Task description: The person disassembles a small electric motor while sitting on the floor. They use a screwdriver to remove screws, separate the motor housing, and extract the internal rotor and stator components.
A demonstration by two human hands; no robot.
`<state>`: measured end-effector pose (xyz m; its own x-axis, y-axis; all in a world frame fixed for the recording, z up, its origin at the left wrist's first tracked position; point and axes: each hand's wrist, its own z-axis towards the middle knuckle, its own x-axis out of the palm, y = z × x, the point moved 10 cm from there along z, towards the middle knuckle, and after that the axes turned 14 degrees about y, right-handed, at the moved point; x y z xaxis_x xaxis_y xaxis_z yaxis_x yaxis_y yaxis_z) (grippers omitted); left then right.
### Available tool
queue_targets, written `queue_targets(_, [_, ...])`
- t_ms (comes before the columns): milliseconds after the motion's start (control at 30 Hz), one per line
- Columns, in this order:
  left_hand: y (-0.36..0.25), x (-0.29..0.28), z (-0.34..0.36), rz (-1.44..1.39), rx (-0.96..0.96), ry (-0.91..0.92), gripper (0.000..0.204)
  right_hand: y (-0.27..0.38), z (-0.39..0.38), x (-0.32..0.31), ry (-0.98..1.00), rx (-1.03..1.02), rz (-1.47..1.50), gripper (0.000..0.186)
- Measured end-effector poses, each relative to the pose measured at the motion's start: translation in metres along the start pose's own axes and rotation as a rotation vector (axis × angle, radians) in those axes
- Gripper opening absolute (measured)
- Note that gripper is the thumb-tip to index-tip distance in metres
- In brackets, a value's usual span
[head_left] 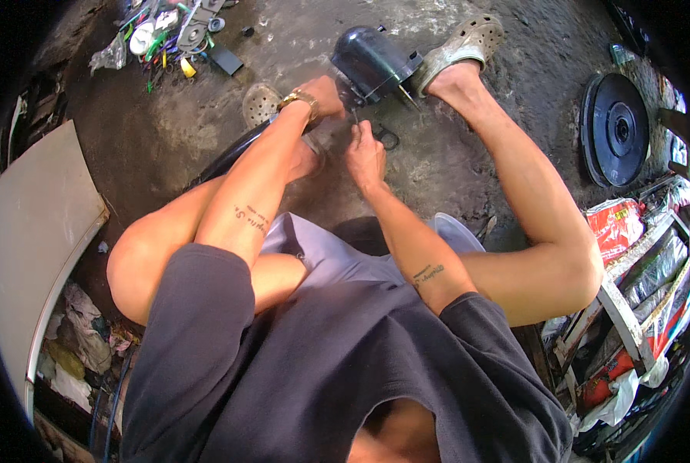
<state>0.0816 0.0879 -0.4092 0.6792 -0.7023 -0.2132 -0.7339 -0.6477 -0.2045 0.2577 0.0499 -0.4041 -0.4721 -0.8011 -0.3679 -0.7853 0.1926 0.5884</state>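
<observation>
A dark, glossy dome-shaped housing (372, 58), which looks like a fan motor cover, lies on the ground between my feet. A thin metal shaft (408, 96) sticks out of its near side. My left hand (327, 96), with a gold-coloured watch at the wrist, is closed beside the housing's left end; what its fingers grip is hidden. Just below, my right hand (366, 157) is closed around a thin dark tool (355, 116) pointing up toward the left fingers. Beside the right fingers lies a black ring-shaped piece (388, 139). A black tube (241, 148) runs behind my left forearm.
Mixed plastic scraps (163, 35) are heaped at the far left. A round black base (619, 130) stands at the right. A pale panel (40, 247) leans at the left, and a frame with bags (630, 301) is at the right. My clogs (468, 42) flank the work.
</observation>
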Motion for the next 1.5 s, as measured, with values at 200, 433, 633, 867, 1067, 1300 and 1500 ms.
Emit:
queue_targets(200, [0.004, 0.005, 0.006, -0.012, -0.02, 0.015, 0.059, -0.013, 0.008, 0.006, -0.082, -0.148, 0.034, 0.018])
queue_targets(433, [0.006, 0.005, 0.004, -0.024, -0.026, 0.021, 0.048, 0.0, 0.019, -0.008, -0.158, -0.309, 0.097, 0.023])
queue_targets(633, [0.006, 0.005, 0.004, -0.035, -0.018, 0.021, 0.048, 0.001, 0.005, -0.036, -0.19, -0.149, 0.207, 0.031])
queue_targets(867, [0.006, 0.006, 0.005, -0.046, -0.006, 0.017, 0.058, -0.023, 0.025, -0.013, 0.044, 0.146, 0.664, 0.035])
queue_targets(1067, [0.006, 0.005, 0.004, -0.044, -0.004, 0.01, 0.059, 0.003, 0.008, -0.042, 0.083, 0.035, 0.104, 0.036])
queue_targets(1300, [0.007, 0.006, 0.005, -0.06, 0.002, -0.015, 0.06, 0.03, -0.006, -0.055, 0.31, 0.068, -0.37, 0.04])
queue_targets(1500, [0.008, 0.007, 0.006, -0.056, 0.006, 0.017, 0.06, 0.042, 0.004, -0.053, 0.344, 0.042, -0.442, 0.037])
